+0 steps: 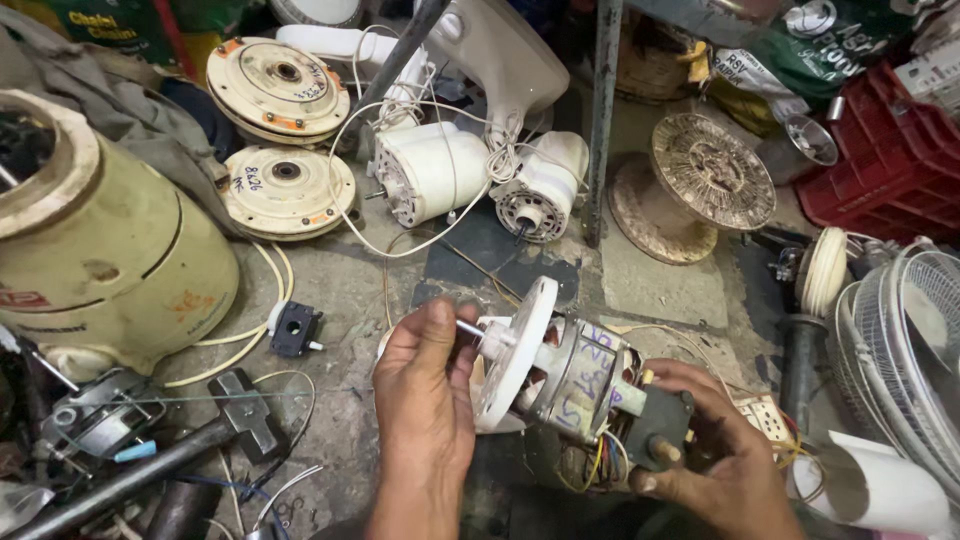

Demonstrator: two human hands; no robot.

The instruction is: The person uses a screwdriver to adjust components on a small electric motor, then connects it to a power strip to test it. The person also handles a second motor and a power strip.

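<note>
Gripping a fan motor [575, 375] with both hands over the near middle of the concrete floor [350, 290]. Left hand [425, 385] fingers pinched together on the steel shaft [470, 329] poking through the white round front cover [515, 350]. Right hand [715, 455] clamped around the motor's rear end, thumb on the black gearbox block [655, 425], coloured wires [600, 465] hanging below. Motor tilted, shaft pointing up-left. Hammer [150, 460] near the floor's near left corner, small black switch part [295, 328] just left of the left hand. Cream mixer body [100, 240] at the left edge. Two more white motors [480, 180] toward the far middle, two round cream discs [280, 130] far left. Fan guard [910, 350] at the right edge.
</note>
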